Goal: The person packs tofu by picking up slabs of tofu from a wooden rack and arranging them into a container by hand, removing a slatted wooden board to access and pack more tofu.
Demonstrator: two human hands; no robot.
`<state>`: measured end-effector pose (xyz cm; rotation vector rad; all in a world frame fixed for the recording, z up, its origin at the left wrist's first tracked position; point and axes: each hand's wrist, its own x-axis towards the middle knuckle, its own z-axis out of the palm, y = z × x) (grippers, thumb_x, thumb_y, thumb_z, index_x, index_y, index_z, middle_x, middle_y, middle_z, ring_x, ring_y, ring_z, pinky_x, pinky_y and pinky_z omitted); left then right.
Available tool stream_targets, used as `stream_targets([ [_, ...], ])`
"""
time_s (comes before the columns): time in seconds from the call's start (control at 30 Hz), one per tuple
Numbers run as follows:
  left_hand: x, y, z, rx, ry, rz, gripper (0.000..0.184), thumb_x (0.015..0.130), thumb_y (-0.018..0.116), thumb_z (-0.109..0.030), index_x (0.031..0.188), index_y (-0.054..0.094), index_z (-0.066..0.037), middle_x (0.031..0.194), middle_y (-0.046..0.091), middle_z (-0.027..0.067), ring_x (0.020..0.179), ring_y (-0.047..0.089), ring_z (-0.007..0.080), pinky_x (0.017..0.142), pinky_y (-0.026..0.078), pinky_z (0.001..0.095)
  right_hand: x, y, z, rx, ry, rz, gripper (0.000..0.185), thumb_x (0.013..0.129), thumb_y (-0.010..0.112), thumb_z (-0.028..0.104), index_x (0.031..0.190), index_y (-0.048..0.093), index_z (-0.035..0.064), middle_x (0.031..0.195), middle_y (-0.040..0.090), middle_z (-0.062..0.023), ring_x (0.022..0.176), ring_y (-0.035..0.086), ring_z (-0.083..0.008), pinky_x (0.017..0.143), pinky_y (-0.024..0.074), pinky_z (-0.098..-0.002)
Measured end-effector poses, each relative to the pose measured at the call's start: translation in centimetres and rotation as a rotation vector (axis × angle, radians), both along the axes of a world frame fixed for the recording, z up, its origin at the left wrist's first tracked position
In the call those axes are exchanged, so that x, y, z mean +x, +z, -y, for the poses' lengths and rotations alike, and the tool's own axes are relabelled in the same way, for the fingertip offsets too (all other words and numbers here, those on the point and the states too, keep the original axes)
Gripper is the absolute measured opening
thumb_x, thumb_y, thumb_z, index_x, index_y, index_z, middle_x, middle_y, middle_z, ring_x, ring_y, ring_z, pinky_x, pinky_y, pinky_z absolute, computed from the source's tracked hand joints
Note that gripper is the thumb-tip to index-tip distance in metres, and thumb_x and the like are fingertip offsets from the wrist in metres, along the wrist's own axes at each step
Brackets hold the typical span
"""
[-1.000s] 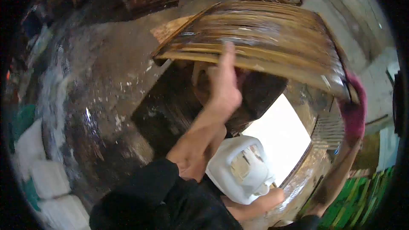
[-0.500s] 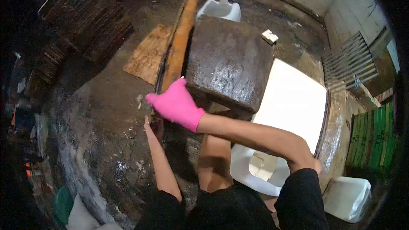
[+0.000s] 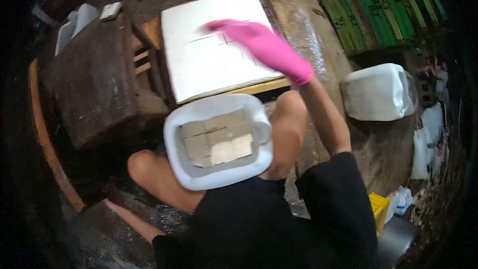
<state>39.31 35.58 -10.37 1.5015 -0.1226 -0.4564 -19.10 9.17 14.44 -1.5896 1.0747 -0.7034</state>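
Observation:
My right hand (image 3: 259, 45), in a pink glove and slightly blurred, is stretched out above a white slab (image 3: 199, 69) with thin cut lines. Nothing shows in its fingers. Low on the left, my bare left hand (image 3: 110, 200) is at the bottom end of an upright wooden panel (image 3: 50, 152); its fingers are lost in shadow. Between my knees stands a cut-open white plastic container (image 3: 224, 182) with several pale square pieces (image 3: 216, 139) inside.
A dark block-like stand (image 3: 94, 79) is on the left, a small white piece (image 3: 111, 11) at its far end. Behind it is another white container (image 3: 82, 20). Green slatted panels (image 3: 383, 7), a white jug (image 3: 376, 92) and a yellow crate (image 3: 379, 206) are on the right.
The view has swung right. My gloved hand has left the wooden panel and moved over the white slab. The panel, earlier raised sideways, now stands on edge at the left.

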Motion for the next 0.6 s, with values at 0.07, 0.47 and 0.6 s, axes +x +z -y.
stream_targets([
  [0.07, -1.5, 2.2, 0.5, 0.072, 0.024, 0.244, 0.048, 0.099, 0.049, -0.042, 0.119, 0.053, 0.001, 0.107, 0.059, 0.0163, 0.097, 0.06, 0.0252, 0.083, 0.055, 0.0406, -11.1, -4.8, -0.2, -0.141, -0.387, 0.005, 0.046, 0.103, 0.042, 0.034, 0.136, 0.056, 0.0048, 0.138, 0.057, -0.0101, 0.13, 0.05, -0.0187, 0.111, 0.0344, -0.0321],
  [0.47, -20.7, 17.2, 11.5, -0.541, -0.366, 1.103, 0.05, 0.098, 0.05, -0.038, 0.126, 0.049, 0.004, 0.113, 0.059, 0.0198, 0.101, 0.061, 0.0272, 0.082, 0.056, 0.0384, -17.3, -38.0, 2.9, -0.429, -0.933, -0.893, 0.039, 0.102, 0.039, 0.025, 0.131, 0.05, 0.0025, 0.136, 0.047, -0.0164, 0.127, 0.043, -0.0372, 0.103, 0.036, -0.0514],
  [0.6, -34.8, 18.4, 18.8, -0.608, -0.597, 1.08, 0.028, 0.096, 0.053, -0.019, 0.112, 0.059, 0.003, 0.102, 0.064, 0.0186, 0.082, 0.065, 0.0254, 0.071, 0.055, 0.0352, -22.7, -39.8, 4.7, -0.11, -0.692, -0.015, 0.034, 0.101, 0.046, 0.035, 0.11, 0.06, 0.0063, 0.098, 0.059, -0.0069, 0.091, 0.057, -0.0213, 0.078, 0.0479, -0.0383],
])
